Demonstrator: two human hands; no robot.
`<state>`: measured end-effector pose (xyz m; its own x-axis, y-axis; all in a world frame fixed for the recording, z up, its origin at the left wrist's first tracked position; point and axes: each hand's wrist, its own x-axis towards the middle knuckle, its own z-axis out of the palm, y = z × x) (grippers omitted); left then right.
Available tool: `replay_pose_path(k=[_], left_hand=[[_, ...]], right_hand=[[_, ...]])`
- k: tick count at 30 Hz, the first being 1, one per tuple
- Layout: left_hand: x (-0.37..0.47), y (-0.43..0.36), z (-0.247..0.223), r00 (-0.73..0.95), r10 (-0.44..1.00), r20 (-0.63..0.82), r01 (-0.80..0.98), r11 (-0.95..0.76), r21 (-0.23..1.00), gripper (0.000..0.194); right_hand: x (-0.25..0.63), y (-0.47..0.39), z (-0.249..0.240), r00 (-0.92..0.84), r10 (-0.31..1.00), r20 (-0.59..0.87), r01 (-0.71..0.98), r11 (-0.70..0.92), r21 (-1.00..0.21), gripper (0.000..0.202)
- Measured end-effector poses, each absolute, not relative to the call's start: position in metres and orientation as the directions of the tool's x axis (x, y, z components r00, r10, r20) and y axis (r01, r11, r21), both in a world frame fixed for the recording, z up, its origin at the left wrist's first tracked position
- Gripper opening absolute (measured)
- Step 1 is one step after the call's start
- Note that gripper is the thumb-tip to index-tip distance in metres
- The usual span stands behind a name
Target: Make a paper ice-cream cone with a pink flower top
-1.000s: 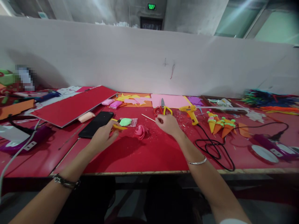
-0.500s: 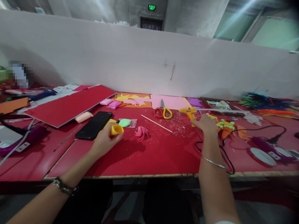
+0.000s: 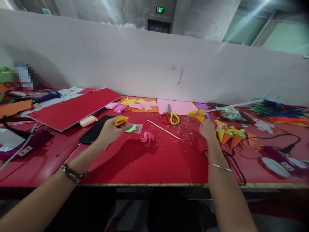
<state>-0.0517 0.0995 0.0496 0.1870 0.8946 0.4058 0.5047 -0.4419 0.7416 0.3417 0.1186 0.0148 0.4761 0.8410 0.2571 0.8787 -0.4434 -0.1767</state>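
Observation:
My left hand (image 3: 110,130) is closed round a rolled yellow paper piece (image 3: 121,121), its open end facing up, above the black phone (image 3: 94,132). My right hand (image 3: 208,129) grips the handle of a yellow glue gun (image 3: 198,115), with a long whitish glue stick (image 3: 238,104) coming out of its back. A swirled pink paper flower (image 3: 147,138) lies between the hands. Near it is a light green lump (image 3: 131,128) in a clear bag. Orange and yellow cones with green beads (image 3: 235,135) lie right of my right hand.
Red-and-yellow scissors (image 3: 170,116) and a thin wooden stick (image 3: 163,129) lie mid-table among glue scraps. A red board (image 3: 77,108) rests at left. Pink sheets (image 3: 175,106) are at the back. A black cord (image 3: 238,164) curls by my right forearm, near a purple power strip (image 3: 277,156).
My left hand has risen slightly with the yellow paper. The glue gun has been lifted and its glue stick now slants upward. The view has shifted a little.

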Motion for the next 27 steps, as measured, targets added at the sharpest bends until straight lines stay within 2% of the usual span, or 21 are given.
replay_pose_path(k=[3,6,10,13,16,19,24,27], left_hand=[[-0.044,0.118,0.052,0.268,0.847,0.458,0.571,-0.523,0.633,0.028],[-0.037,0.141,0.051,0.235,0.863,0.447,0.683,-0.474,0.556,0.035],[-0.037,0.163,0.039,0.339,0.861,0.379,0.575,-0.508,0.641,0.028],[-0.043,0.166,0.027,0.429,0.849,0.310,0.468,-0.502,0.727,0.025],[-0.049,0.163,0.018,0.405,0.869,0.286,0.476,-0.467,0.745,0.027],[-0.050,0.161,0.012,0.370,0.870,0.325,0.504,-0.482,0.716,0.027],[-0.041,0.158,0.005,0.343,0.806,0.483,0.515,-0.591,0.620,0.027],[-0.035,0.155,0.004,0.380,0.805,0.457,0.524,-0.594,0.611,0.027]], right_hand=[[0.334,0.120,0.021,0.482,0.764,0.429,0.875,-0.387,-0.292,0.036],[0.323,0.118,0.030,0.511,0.713,0.481,0.838,-0.290,-0.462,0.036],[0.304,0.114,0.039,0.544,0.709,0.449,0.778,-0.225,-0.587,0.039],[0.289,0.110,0.041,0.501,0.737,0.453,0.775,-0.148,-0.615,0.044],[0.273,0.108,0.042,0.401,0.771,0.495,0.781,-0.005,-0.625,0.043],[0.259,0.105,0.043,0.337,0.783,0.524,0.773,0.088,-0.628,0.043],[0.235,0.102,0.038,0.235,0.809,0.539,0.776,0.178,-0.605,0.043],[0.222,0.101,0.032,0.164,0.828,0.536,0.800,0.206,-0.563,0.043]])
